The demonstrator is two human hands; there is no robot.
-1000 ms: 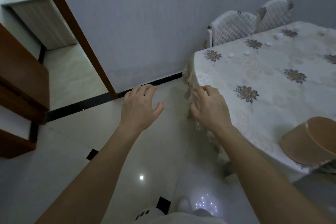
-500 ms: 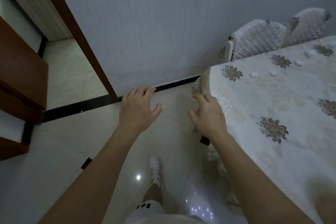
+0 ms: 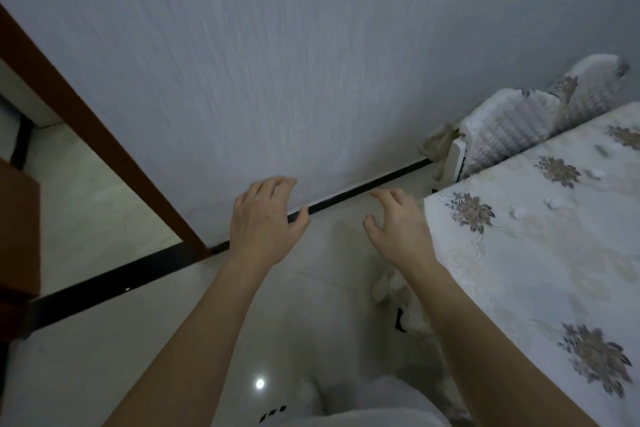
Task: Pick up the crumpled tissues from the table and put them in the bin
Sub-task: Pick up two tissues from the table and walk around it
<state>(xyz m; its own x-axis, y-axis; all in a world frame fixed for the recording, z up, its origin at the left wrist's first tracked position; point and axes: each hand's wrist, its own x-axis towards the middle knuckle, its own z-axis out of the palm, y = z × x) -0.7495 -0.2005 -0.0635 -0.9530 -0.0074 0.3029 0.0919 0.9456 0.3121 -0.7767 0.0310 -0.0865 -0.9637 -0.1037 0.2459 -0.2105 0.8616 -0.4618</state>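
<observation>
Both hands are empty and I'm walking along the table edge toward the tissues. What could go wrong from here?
1. The crumpled tissues are small, pale and blurred against the patterned tablecloth; some could be missed.
2. The right hand, open beside the table corner, could snag the hanging cloth.
3. No bin is in view, so the drop-off needs finding.

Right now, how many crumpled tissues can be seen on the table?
2 clearly: one crumpled tissue beside the corner flower print, another just right of it. Two blurred pale marks farther back may be more, and the table runs out of view, so some may be hidden.
</observation>
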